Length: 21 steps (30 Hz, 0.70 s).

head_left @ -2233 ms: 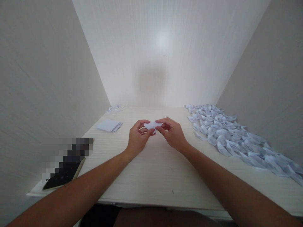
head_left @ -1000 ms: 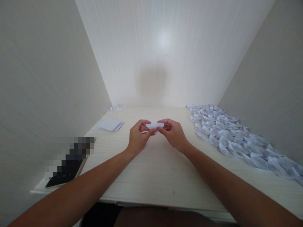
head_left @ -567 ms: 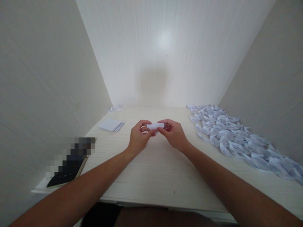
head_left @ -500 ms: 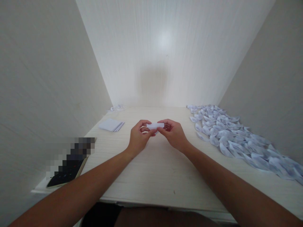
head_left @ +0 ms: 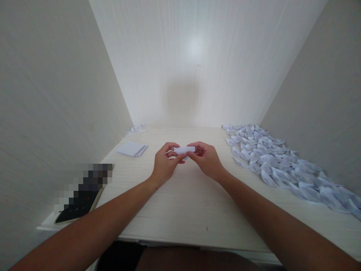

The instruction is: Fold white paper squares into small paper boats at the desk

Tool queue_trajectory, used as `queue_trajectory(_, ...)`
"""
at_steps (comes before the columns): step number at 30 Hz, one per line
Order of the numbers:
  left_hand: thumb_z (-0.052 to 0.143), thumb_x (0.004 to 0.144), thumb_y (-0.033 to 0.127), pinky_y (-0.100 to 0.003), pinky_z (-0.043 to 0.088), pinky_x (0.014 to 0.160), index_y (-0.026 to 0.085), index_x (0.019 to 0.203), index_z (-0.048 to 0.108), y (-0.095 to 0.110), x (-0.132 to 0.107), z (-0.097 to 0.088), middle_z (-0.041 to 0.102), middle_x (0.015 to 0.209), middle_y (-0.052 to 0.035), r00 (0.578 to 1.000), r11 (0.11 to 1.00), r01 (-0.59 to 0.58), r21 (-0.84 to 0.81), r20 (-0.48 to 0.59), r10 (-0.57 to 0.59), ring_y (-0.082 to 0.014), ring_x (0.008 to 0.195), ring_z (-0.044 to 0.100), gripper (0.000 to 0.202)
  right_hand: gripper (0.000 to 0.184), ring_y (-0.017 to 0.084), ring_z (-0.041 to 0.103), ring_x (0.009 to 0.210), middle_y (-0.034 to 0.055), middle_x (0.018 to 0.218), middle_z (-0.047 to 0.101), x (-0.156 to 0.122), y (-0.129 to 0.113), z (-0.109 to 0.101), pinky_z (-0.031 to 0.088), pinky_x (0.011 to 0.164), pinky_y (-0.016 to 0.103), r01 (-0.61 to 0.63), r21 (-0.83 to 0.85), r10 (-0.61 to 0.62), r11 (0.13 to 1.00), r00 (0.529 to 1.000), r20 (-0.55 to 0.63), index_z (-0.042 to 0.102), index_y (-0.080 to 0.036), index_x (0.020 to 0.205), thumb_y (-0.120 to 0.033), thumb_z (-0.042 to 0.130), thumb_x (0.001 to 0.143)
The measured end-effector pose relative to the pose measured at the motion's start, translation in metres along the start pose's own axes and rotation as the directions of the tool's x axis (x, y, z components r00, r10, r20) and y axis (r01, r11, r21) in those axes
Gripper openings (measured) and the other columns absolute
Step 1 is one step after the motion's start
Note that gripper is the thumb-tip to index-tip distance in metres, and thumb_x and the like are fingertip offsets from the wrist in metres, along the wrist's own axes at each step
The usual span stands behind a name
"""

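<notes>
A small folded white paper is held just above the middle of the pale wooden table. My left hand pinches its left end with fingers curled round it. My right hand pinches the right end the same way. Both hands meet at the paper, thumbs on the near side. To the left lies a small stack of flat white paper sheets.
A long heap of folded white paper pieces runs along the table's right side by the wall. A dark flat device lies at the front left corner. A few white scraps sit at the back left. Walls close in on three sides.
The paper between my fingers has flattened into a narrower strip since the earliest frame. My hands have stayed almost in the same place.
</notes>
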<state>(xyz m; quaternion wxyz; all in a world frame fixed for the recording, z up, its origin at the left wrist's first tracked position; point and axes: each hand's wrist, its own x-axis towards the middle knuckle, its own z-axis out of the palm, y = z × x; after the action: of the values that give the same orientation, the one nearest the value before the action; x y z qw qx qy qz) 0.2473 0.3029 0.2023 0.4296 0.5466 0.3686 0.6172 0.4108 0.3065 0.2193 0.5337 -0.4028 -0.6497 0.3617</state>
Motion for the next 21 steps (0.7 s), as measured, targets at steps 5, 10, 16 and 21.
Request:
queue_trajectory(5,0.089,0.061,0.035,-0.031,0.065,0.061,0.017,0.088,0.059,0.002,-0.001,0.001,0.059,0.082,0.0021,0.999,0.999,-0.028,0.026,-0.028,0.028,-0.0137,0.07,0.067,0.045,0.022,0.016,0.067,0.069,0.0035,0.08,0.074,0.001,0.003,0.0,0.055,0.066,0.029,-0.024,0.048,0.024,0.999,1.0,0.0,0.071,-0.018,0.093,-0.028,0.075,0.073)
queue_trajectory(10,0.083,0.071,0.04,-0.028,0.063,0.062,0.015,0.08,0.064,0.007,-0.001,-0.001,0.066,0.075,-0.0008,1.0,1.0,0.009,-0.006,0.019,-0.009,-0.0141,0.069,0.067,0.032,0.026,0.018,0.069,0.077,0.0037,0.084,0.075,0.003,0.004,-0.003,0.057,0.074,0.033,-0.042,0.15,0.037,0.988,0.999,0.039,0.071,-0.019,0.092,-0.031,0.078,0.071)
queue_trajectory(16,0.081,0.075,0.038,-0.031,0.064,0.063,0.013,0.087,0.073,0.014,0.0,-0.007,0.072,0.083,-0.0076,0.868,0.861,0.442,-0.251,0.362,-0.341,-0.0177,0.074,0.069,0.028,0.036,0.017,0.071,0.08,0.0036,0.089,0.075,0.0,-0.003,-0.013,0.059,0.078,0.035,-0.22,0.317,0.143,0.923,0.958,0.248,0.071,-0.018,0.103,-0.035,0.081,0.073)
queue_trajectory(21,0.08,0.078,0.031,-0.029,0.064,0.066,0.015,0.091,0.076,0.016,0.0,-0.011,0.073,0.09,-0.0085,0.809,0.79,0.532,-0.306,0.459,-0.368,-0.017,0.081,0.069,0.021,0.044,0.016,0.071,0.082,0.0048,0.097,0.075,-0.001,-0.003,-0.014,0.058,0.078,0.033,-0.27,0.393,0.158,0.879,0.943,0.293,0.071,-0.019,0.109,-0.035,0.085,0.071)
